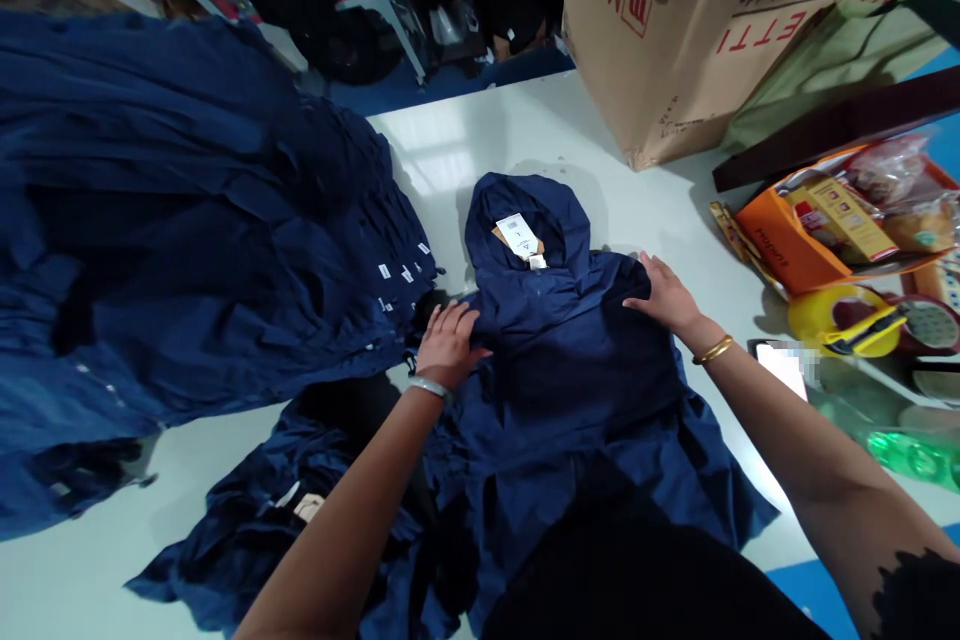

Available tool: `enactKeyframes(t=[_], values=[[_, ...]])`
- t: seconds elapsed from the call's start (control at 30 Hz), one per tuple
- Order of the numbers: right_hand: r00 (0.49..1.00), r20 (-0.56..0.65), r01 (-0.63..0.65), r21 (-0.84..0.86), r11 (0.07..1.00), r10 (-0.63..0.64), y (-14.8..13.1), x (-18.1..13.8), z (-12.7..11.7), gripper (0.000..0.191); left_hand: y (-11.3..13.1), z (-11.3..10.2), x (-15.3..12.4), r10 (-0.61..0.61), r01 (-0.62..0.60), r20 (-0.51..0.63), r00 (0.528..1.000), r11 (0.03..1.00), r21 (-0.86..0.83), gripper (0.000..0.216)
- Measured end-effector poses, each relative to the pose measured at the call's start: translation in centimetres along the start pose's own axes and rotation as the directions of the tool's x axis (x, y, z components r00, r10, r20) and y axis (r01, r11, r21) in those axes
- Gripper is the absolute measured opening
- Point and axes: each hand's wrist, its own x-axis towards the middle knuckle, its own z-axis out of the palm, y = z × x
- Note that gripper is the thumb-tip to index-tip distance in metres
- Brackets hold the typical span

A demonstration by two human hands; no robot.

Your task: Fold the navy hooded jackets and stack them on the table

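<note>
A navy hooded jacket (pixel 577 360) lies spread on the white table in front of me, its hood pointing away. Inside the hood opening rests a white paper hang tag (pixel 517 235). My left hand (pixel 448 340) lies on the jacket's left shoulder edge, fingers stretched out. On the opposite shoulder rests my right hand (pixel 664 298), with thumb and fingers apart at the cloth's edge. Neither hand is closed around the fabric. The jacket's lower end is partly hidden by my body.
A large pile of navy garments (pixel 187 220) covers the table's left side. Near my left forearm lies a crumpled navy garment (pixel 300 480). A cardboard box (pixel 675 50) stands at the back right. Rightward are an orange snack box (pixel 795 240), tape rolls (pixel 840 315) and a green bottle (pixel 911 458).
</note>
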Motion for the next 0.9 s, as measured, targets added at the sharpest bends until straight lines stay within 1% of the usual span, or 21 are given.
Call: enactKeyframes(t=[0.03,0.07,0.1,0.17,0.2,0.3,0.4,0.47,0.5,0.53,0.57,0.63,0.67,0.7,0.77,0.87,0.9], values=[[1.0,-0.015,-0.025,0.017,1.0,0.026,-0.1,-0.4,0.2,0.115,0.1,0.3,-0.6,0.031,-0.031,0.008,0.999,1.0,0.004,0.094],[0.998,-0.027,-0.049,0.033,0.998,0.05,-0.3,-0.8,0.3,0.118,0.1,0.6,-1.1,0.042,-0.043,0.03,0.999,0.999,0.012,0.099],[0.997,-0.039,-0.068,0.045,0.997,0.07,-0.3,-1.0,0.4,0.121,0.0,0.9,-1.5,0.034,-0.035,0.05,0.998,0.999,0.024,0.109],[0.994,-0.06,-0.085,0.06,0.995,0.088,-0.5,-1.3,0.5,0.128,-0.2,1.5,-1.9,-0.038,0.034,0.065,0.997,0.998,0.06,0.13],[0.993,-0.067,-0.088,0.064,0.994,0.093,-0.5,-1.4,0.6,0.13,-0.4,1.7,-1.8,-0.087,0.082,0.066,0.994,0.994,0.076,0.137],[0.989,-0.072,-0.127,0.056,0.99,0.131,-0.9,-1.9,1.0,0.134,-0.8,1.8,-1.0,-0.219,0.208,0.118,0.969,0.973,0.099,0.147],[0.977,-0.047,-0.207,0.064,0.976,0.21,-1.6,-2.4,1.6,0.134,-0.5,1.0,-0.1,-0.269,0.253,0.201,0.942,0.962,0.099,0.15],[0.96,-0.024,-0.274,0.111,0.955,0.278,-2.0,-2.7,1.9,0.128,0.0,0.4,0.1,-0.289,0.272,0.217,0.932,0.956,0.107,0.141],[0.951,-0.014,-0.305,0.145,0.941,0.31,-2.2,-2.8,2.1,0.12,0.2,0.2,0.2,-0.302,0.284,0.23,0.925,0.953,0.109,0.131],[0.942,0.001,-0.33,0.185,0.926,0.336,-2.3,-2.9,2.2,0.108,0.4,0.0,0.1,-0.313,0.295,0.258,0.914,0.95,0.106,0.118],[0.936,0.025,-0.347,0.235,0.908,0.351,-2.3,-3.1,2.3,0.092,0.6,-0.2,0.0,-0.317,0.301,0.295,0.902,0.949,0.098,0.103],[0.932,0.083,-0.355,0.399,0.845,0.352,-2.4,-3.6,2.3,0.055,0.9,-0.2,-0.3,-0.3,0.298,0.367,0.88,0.952,0.066,0.07],[0.934,0.107,-0.347,0.485,0.803,0.34,-2.5,-4.0,2.3,0.042,1.1,-0.2,-0.6,-0.285,0.29,0.386,0.877,0.956,0.045,0.056],[0.938,0.121,-0.334,0.567,0.753,0.325,-2.6,-4.6,2.2,0.034,1.3,-0.2,-1.0,-0.268,0.279,0.385,0.883,0.96,0.027,0.046],[0.946,0.119,-0.292,0.712,0.639,0.301,-2.9,-5.8,1.9,0.033,1.6,-0.1,-1.9,-0.241,0.259,0.343,0.908,0.966,-0.006,0.034],[0.957,0.119,-0.238,0.846,0.478,0.266,-3.2,-7.9,1.0,0.045,2.1,-0.2,-3.9,-0.22,0.242,0.279,0.935,0.969,-0.048,0.033],[0.96,0.117,-0.222,0.872,0.437,0.255,-3.3,-8.6,0.6,0.048,2.3,-0.4,-4.6,-0.215,0.239,0.263,0.94,0.969,-0.06,0.034]])
